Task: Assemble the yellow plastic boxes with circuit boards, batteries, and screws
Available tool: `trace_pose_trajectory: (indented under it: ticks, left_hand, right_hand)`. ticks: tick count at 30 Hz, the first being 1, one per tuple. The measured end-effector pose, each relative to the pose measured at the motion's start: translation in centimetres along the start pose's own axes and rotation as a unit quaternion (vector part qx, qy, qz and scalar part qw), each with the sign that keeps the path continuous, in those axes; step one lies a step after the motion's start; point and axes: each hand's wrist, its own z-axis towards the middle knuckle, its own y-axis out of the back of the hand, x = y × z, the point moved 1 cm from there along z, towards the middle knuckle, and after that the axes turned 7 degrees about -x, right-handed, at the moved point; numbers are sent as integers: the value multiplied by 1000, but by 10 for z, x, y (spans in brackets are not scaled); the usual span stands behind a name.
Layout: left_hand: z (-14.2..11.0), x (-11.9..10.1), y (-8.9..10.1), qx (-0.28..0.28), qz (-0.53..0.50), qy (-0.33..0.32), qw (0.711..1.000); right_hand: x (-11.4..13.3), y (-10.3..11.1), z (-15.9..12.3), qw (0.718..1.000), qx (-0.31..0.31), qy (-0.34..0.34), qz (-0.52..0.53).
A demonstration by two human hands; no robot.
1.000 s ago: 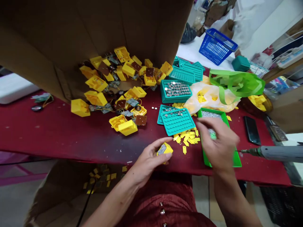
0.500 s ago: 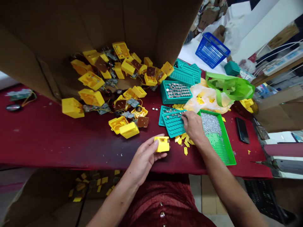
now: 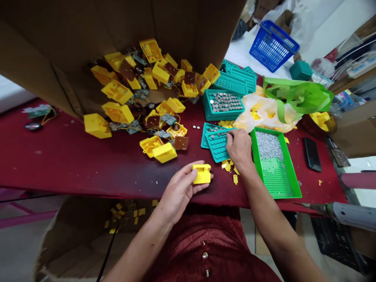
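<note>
Yellow plastic casings spill from a cardboard carton across a red-covered table, seemingly left there within easy reach. The left hand, half closed, cradles one yellow casing near the table edge, its slotted face turned up as if for viewing. The right hand, curled, rests its fingertips on a teal tray of button cells; whether it pinches one cannot be told. A green tray of silver discs lies just to its right.

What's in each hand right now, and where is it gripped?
The left hand pinches a yellow plastic case along its long edges; the right hand touches a teal tray near its edge, grip unclear.
</note>
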Motion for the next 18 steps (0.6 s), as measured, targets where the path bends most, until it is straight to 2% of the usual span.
trace_pose_trajectory:
  ticks: [12,18]
  left_hand:
    - [-4,1,-1,-32,41,-35,998]
    - [-7,-1,-4,-18,53,-53,997]
  right_hand:
    - [-2,2,-9,1000,15,4,20]
    - [-1,6,-8,998,37,33,38]
